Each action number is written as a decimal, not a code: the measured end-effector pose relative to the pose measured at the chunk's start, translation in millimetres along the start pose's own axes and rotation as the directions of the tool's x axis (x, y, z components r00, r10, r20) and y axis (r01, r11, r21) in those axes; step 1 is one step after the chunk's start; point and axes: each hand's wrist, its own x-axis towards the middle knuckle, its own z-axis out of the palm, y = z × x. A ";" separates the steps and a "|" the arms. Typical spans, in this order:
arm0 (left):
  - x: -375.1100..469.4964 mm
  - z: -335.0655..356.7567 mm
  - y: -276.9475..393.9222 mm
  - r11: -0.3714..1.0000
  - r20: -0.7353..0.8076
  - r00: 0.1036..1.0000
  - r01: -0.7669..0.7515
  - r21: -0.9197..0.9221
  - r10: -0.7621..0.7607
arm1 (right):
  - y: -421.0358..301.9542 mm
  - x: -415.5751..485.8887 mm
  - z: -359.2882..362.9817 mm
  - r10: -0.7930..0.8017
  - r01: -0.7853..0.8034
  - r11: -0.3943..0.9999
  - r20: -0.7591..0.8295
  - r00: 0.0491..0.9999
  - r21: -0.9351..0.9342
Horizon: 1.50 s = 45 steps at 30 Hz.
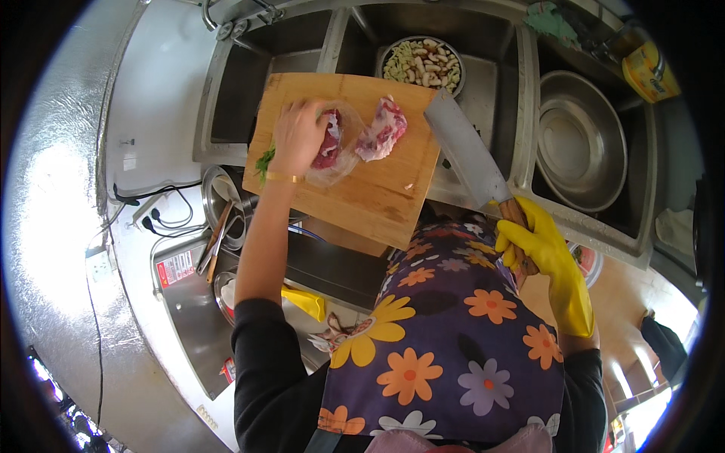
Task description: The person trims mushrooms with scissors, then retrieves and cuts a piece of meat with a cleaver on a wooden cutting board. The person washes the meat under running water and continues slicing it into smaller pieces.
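My bare left hand (301, 135) reaches over the left side of a wooden cutting board (351, 206). Its thumb side touches a piece of raw red meat (330, 141), which lies on a clear plastic bag (354, 125). The undersides of its fingers are hidden, so I cannot tell whether they grip. A second raw piece of meat (383, 130), with white fat, rests on the board to the right. In a yellow rubber glove, my right hand (529, 238) grips the wooden handle of a cleaver (467, 150). The broad blade points up and left, its tip near the board's right edge.
The board spans part of a steel sink (527, 113). Behind it stands a metal bowl of pale, cut food pieces (427, 63). A large steel basin (583, 141) sits in the right compartment. Green leaves (264, 164) lie by my left wrist. Pans (224, 195) stand at left.
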 end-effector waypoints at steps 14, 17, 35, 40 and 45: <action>47.2 -32.6 2.2 0.989 0.406 0.902 -0.134 -0.056 0.146 | 5.6 -13.6 -14.2 0.015 -0.012 0.998 -0.041 0.999 0.068; 15.7 -19.2 23.5 0.934 0.202 0.925 -0.346 0.092 0.323 | 6.2 -10.2 -19.8 0.022 -0.019 0.998 -0.038 0.999 0.067; 26.4 5.8 73.5 0.698 0.469 0.840 0.510 -0.504 -0.275 | 3.4 -8.3 -54.8 -0.001 -0.001 1.000 0.065 0.998 0.031; -12.3 -22.7 91.5 0.203 0.265 0.860 0.381 -0.902 -0.436 | 1.7 -4.7 -71.2 0.027 -0.027 1.000 0.048 0.998 0.005; -54.8 -1.8 99.0 -0.153 0.214 0.821 0.155 -0.976 -0.529 | -4.5 2.7 -74.0 0.034 -0.036 0.999 0.113 0.993 0.011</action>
